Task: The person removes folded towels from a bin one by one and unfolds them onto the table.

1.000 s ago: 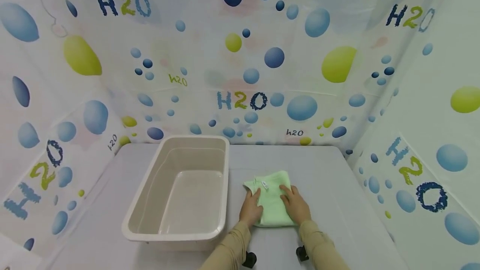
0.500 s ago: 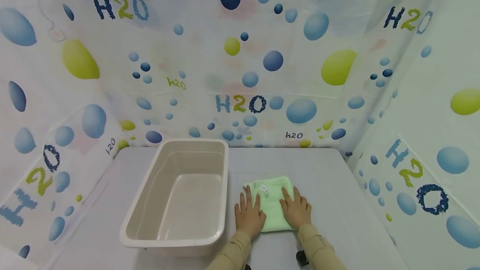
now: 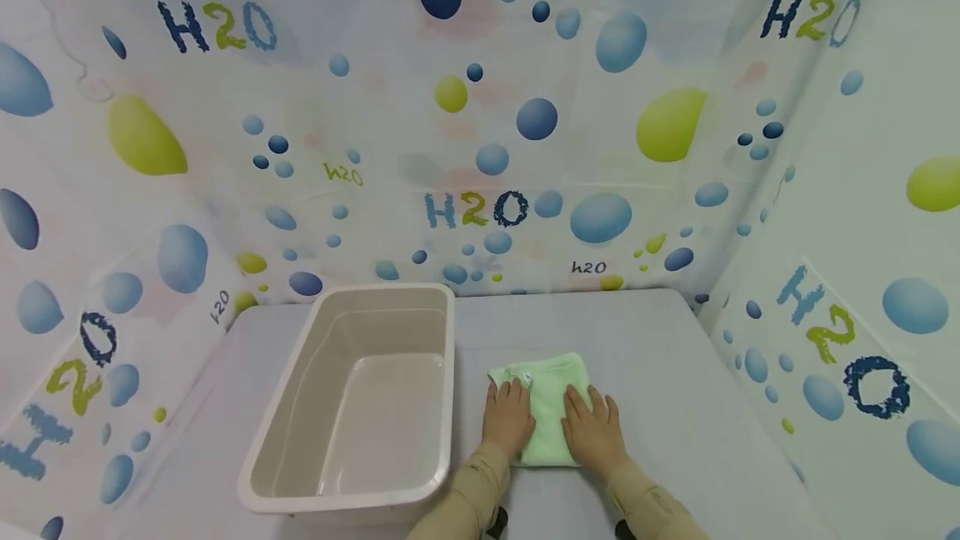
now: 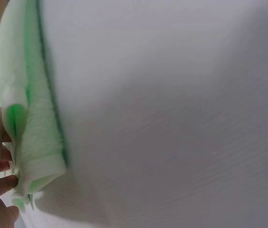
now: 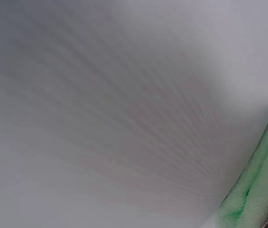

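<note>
Left of the hands (image 3: 507,419) less splayed, fingertips (image 3: 516,387) now at white tag (image 3: 527,377)

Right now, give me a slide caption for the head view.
Left hand and right hand on a folded green cloth, beside a beige tub.

The green towel (image 3: 550,419) is matt cloth — fuzzy pile, with a flatter band (image 4: 42,166) along its edge. The tub (image 3: 345,502) at left looks like smooth plastic, glossy on its floor. Matt, finely ribbed cloth (image 3: 652,357) covers the table; the near sleeves (image 3: 648,507) are matt, creased fabric.
</note>
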Motion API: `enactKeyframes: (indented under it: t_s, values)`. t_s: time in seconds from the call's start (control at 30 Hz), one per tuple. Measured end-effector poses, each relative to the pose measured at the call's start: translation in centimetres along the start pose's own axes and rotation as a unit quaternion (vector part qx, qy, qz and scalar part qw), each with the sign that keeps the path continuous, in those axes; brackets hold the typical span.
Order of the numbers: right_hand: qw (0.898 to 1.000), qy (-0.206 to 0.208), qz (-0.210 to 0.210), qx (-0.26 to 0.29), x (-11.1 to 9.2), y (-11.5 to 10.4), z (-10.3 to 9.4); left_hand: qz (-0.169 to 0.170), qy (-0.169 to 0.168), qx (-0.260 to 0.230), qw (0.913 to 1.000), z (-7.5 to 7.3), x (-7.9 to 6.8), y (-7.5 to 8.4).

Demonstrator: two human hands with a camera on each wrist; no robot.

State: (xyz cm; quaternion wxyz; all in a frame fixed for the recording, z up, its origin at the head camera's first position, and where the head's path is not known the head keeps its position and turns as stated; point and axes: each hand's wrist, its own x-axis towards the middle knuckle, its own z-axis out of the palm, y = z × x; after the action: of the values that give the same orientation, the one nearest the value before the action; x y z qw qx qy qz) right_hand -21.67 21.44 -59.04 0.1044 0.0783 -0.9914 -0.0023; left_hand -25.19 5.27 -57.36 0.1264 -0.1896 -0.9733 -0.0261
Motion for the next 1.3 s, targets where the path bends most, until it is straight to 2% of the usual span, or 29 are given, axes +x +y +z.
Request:
enactKeyframes:
  t_s: [0.17, 0.27, 0.37, 0.53, 0.67, 0.73, 0.83, 0.93, 1.0, 1.07, 1.2, 1.3]
  values:
    - [0.999, 0.02, -0.037, -0.005, -1.7, -0.4, -0.9, -0.038, -0.016, -0.071, 0.9966, -0.1, 0.9, -0.3]
    - [0.999, 0.013, -0.043, 0.017, -2.4, -0.6, -1.3, -0.062, -0.023, -0.103, 0.9924, 0.0, 1.3, -0.6]
    - [0.996, 0.0, -0.062, 0.06, -3.0, -0.5, -1.6, -0.079, -0.028, -0.114, 0.99, 0.2, 1.5, -1.3]
    - [0.983, -0.037, -0.101, 0.152, -4.0, 0.5, -1.8, -0.083, -0.047, -0.12, 0.9882, 0.2, 1.3, -2.6]
    - [0.98, -0.051, -0.109, 0.161, -3.8, 1.4, -2.6, -0.077, -0.067, -0.135, 0.9855, 0.0, 0.7, -2.8]
    - [0.981, -0.047, -0.12, 0.147, -3.4, 1.9, -2.9, -0.075, -0.06, -0.126, 0.9874, 0.1, 0.3, -2.7]
    - [0.978, -0.002, -0.175, 0.111, -2.9, 3.2, -2.8, -0.074, -0.041, -0.096, 0.9917, 0.4, -0.3, -2.4]
    - [0.967, 0.063, -0.24, 0.064, -2.5, 4.7, -1.9, -0.075, -0.028, -0.071, 0.9943, 0.4, -0.9, -2.3]
    - [0.96, 0.091, -0.26, 0.045, -2.1, 5.3, -1.5, -0.073, -0.024, -0.057, 0.9953, 0.2, -1.4, -2.3]
    - [0.96, 0.099, -0.261, 0.035, -1.7, 5.9, -1.1, -0.068, -0.014, -0.036, 0.9969, 0.1, -2.0, -2.3]
    - [0.97, 0.077, -0.23, 0.032, -0.8, 6.5, -0.9, -0.046, 0.017, 0.021, 0.9986, 0.1, -3.4, -2.1]
    - [0.975, 0.059, -0.211, 0.025, -0.1, 6.9, -0.9, -0.028, 0.052, 0.041, 0.9974, 0.3, -4.2, -1.9]
